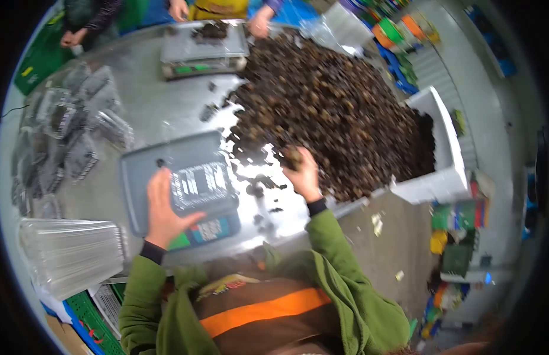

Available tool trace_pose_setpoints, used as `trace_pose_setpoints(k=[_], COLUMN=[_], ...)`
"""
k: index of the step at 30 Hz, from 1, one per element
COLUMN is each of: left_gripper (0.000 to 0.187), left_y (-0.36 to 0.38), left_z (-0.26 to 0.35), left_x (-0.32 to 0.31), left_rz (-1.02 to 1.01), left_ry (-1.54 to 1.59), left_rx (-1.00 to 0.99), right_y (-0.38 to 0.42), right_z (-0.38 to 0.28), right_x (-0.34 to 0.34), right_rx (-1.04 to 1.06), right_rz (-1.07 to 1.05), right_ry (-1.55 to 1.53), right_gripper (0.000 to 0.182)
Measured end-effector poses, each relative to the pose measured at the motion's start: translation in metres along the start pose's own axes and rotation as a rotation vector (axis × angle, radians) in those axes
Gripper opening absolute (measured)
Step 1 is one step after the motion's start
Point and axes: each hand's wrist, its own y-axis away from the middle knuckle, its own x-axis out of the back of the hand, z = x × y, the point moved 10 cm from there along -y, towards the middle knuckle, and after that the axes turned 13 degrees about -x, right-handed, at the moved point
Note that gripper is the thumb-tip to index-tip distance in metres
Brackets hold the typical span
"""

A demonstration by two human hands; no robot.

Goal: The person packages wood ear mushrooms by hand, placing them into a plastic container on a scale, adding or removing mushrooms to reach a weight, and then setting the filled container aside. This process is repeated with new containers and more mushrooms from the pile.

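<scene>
Holds left hand point(163, 210) splayed at clear tray point(198, 186) on grey scale point(135, 163), near front edge of counter point(141, 100) | curls right hand point(305, 177) at dark heap point(339, 106) along counter's right edge | can't tell whether gripping

Two scales point(138, 183), one white box point(434, 188), one heap point(339, 106)

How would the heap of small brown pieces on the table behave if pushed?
The heap would probably tumble apart rather than move as one, being many small separate pieces. Stray pieces near the right hand may slide easily on the smooth, shiny tabletop.
</scene>
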Motion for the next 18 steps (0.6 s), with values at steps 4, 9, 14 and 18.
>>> trace_pose_setpoints(k=[4,9,14,18], left_gripper=[0.135,0.131,0.113,0.108], left_y=[-0.026,-0.033,-0.022,-0.019], left_z=[0.009,0.006,-0.015,-0.026], left_x=[-0.001,-0.017,-0.031,-0.039], left_rz=[0.100,0.134,0.134,0.181], left_ry=[0.012,0.131,0.166,0.194], left_rx=[-0.059,-0.052,0.080,0.151], right_y=[0.006,0.026,0.041,0.016], right_z=[-0.121,-0.198,-0.211,-0.198], right_x=[-0.038,-0.119,-0.140,-0.131], right_rx=[0.252,0.224,0.305,0.222], right_rz=[-0.132,-0.370,-0.468,-0.546], right_ry=[-0.310,-0.101,-0.054,-0.259], right_gripper=[0.060,0.068,0.073,0.052])
